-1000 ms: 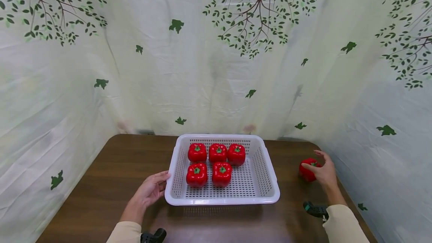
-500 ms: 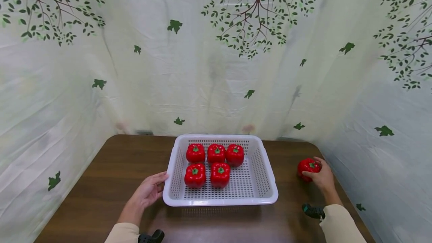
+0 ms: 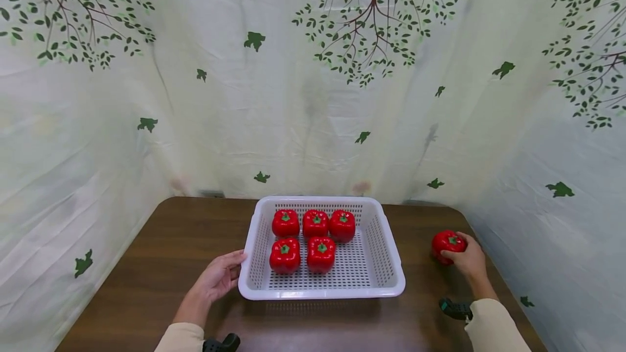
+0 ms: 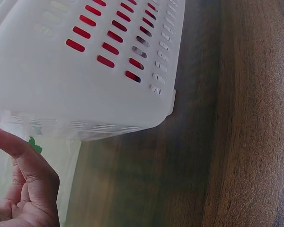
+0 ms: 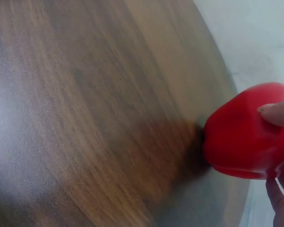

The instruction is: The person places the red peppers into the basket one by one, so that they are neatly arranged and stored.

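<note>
On the right side of the table, my right hand [image 3: 470, 259] grips a glossy red bell pepper [image 3: 445, 247] with a green stem. The thumb presses one side of this pepper [image 5: 246, 135] in the right wrist view, fingers on the other. A white perforated plastic basket [image 3: 383, 281] sits at the table's middle, with several red bell peppers in two rows inside, stems up. My left hand [image 3: 217, 278] touches the basket's left rim with its fingertips. In the left wrist view this hand [image 4: 31, 184] appears beside the basket's outer wall [image 4: 75, 80], fingers loosely bent.
The brown wooden table [image 3: 161, 254] has rounded far corners. A pale curtain [image 3: 313, 124] printed with branches and leaves hangs around the back and sides. Inside the basket, bare mesh floor [image 3: 359, 259] shows right of the peppers. Black wrist devices [image 3: 456, 308] sit near both sleeves.
My right hand has closed its thumb and fingers round the lone pepper, which still sits in nearly the same place. The left hand and the basket have stayed put.
</note>
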{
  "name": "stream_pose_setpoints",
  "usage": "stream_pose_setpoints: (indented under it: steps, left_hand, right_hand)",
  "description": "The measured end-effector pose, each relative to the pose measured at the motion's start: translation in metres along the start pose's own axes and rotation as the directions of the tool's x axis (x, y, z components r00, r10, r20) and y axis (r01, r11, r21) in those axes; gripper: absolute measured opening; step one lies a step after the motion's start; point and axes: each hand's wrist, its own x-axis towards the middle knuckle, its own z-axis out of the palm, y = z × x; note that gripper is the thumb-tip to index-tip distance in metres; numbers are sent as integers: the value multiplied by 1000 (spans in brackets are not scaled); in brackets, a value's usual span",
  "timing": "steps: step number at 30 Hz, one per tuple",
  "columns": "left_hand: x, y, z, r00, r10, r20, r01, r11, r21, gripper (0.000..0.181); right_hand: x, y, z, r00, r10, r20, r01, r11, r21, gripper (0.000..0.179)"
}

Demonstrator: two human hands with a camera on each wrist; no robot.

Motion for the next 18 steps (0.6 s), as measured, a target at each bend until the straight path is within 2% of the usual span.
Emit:
stream_pose_setpoints:
  steps: [12, 18]
  left_hand:
    - [3, 2, 4, 1000, 11, -25, -11, 1000, 24, 16]
    - [0, 1, 2, 1000, 4, -4, -4, 1000, 23, 14]
  right_hand:
    - [-4, -1, -2, 996, -45, 83, 45, 999, 3, 82]
    - [-7, -3, 2, 993, -76, 95, 78, 997, -14, 81]
